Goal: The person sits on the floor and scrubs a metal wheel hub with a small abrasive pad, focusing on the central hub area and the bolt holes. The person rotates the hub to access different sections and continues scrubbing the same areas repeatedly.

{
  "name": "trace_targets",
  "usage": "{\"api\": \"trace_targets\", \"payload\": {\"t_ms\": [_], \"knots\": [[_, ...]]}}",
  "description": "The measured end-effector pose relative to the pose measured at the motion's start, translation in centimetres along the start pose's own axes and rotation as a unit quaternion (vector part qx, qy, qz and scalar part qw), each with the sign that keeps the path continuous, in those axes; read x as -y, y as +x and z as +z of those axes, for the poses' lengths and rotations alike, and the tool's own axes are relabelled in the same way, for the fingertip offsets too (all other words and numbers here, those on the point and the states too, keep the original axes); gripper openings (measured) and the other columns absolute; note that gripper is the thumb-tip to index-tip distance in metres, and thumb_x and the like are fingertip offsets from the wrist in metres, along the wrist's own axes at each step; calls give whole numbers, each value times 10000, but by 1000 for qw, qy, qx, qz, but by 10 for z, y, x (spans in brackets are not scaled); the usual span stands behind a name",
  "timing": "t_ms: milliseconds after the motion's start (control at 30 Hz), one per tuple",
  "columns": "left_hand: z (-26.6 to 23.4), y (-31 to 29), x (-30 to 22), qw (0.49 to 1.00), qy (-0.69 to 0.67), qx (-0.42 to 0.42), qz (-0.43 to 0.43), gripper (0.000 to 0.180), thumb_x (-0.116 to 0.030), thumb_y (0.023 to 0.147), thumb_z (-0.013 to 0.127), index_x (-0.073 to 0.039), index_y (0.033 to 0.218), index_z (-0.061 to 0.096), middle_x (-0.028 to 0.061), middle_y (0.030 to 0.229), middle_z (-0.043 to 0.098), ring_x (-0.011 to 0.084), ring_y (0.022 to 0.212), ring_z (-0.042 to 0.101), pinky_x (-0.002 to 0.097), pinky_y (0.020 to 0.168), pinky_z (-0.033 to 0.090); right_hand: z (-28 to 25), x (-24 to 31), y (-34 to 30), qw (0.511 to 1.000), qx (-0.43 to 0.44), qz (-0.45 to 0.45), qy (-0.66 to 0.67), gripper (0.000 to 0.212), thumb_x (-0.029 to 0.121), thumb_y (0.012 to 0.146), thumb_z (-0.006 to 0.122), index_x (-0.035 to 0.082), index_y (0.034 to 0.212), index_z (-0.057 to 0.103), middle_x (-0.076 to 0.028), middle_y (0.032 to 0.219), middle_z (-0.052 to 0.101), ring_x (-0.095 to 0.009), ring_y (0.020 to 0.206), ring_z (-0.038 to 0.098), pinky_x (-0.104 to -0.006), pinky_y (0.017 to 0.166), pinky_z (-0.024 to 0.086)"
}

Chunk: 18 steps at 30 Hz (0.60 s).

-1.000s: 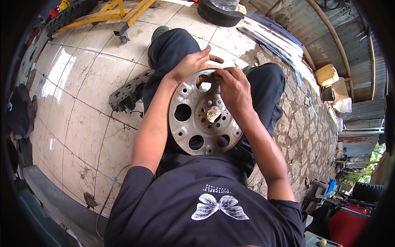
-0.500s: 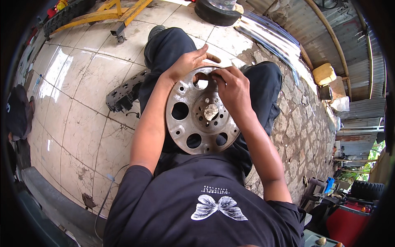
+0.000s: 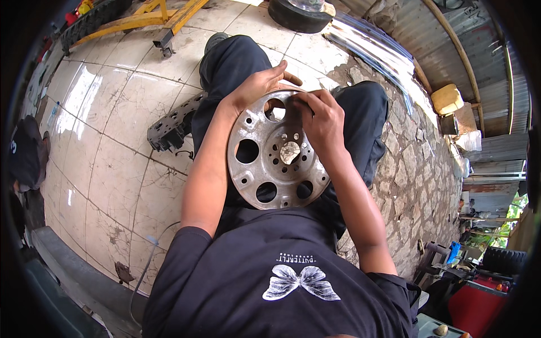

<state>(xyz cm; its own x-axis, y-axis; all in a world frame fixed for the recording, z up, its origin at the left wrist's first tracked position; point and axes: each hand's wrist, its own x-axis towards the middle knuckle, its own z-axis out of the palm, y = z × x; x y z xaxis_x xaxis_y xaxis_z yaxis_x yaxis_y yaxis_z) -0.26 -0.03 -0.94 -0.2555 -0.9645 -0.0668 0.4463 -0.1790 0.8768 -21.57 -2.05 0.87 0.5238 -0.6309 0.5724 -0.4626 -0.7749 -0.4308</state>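
A round grey metal flexplate (image 3: 259, 169) rests tilted on my lap, between my legs. Large round holes ring it, with smaller holes around its open centre. My left hand (image 3: 256, 90) grips the far left rim, thumb stretched outward and some fingers hidden behind the plate. Against the far right part of the face is my right hand (image 3: 322, 115), its fingers curled closed. Anything pinched in those fingers is hidden from sight. A darker patch shows on the metal beside them.
A black perforated metal part (image 3: 172, 127) lies on the tiles by my left leg. Ahead stand a yellow wheeled frame (image 3: 169, 28) and a black tyre (image 3: 298, 16). Long metal strips (image 3: 372, 50) lie beyond my right knee. A yellow jerrycan (image 3: 447, 99) sits by the corrugated wall.
My right hand has shifted very slightly over the flexplate's face. My left hand keeps the same grip, and the plate stays in nearly the same place.
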Motion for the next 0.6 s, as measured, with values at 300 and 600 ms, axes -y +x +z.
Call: {"api": "trace_targets", "payload": {"t_ms": [300, 600], "knots": [[1, -4, -1, 1000, -12, 4, 6, 710, -565, 1202, 344, 70, 1453, 541, 268, 1362, 711, 226, 1200, 708, 347, 1051, 557, 0, -4, 0, 999, -3, 18, -38, 165, 123, 919, 817, 144, 1077, 857, -82, 949, 720, -318, 877, 699, -449, 822, 561], [-1, -5, -4, 998, -53, 21, -10, 657, -501, 1218, 332, 78, 1457, 529, 292, 1375, 698, 267, 1218, 712, 389, 1086, 558, -1, -5, -8, 998, -49, 32, -30, 174, 109, 900, 850, 120, 1072, 871, -106, 869, 710, -296, 791, 696, -415, 713, 546]]}}
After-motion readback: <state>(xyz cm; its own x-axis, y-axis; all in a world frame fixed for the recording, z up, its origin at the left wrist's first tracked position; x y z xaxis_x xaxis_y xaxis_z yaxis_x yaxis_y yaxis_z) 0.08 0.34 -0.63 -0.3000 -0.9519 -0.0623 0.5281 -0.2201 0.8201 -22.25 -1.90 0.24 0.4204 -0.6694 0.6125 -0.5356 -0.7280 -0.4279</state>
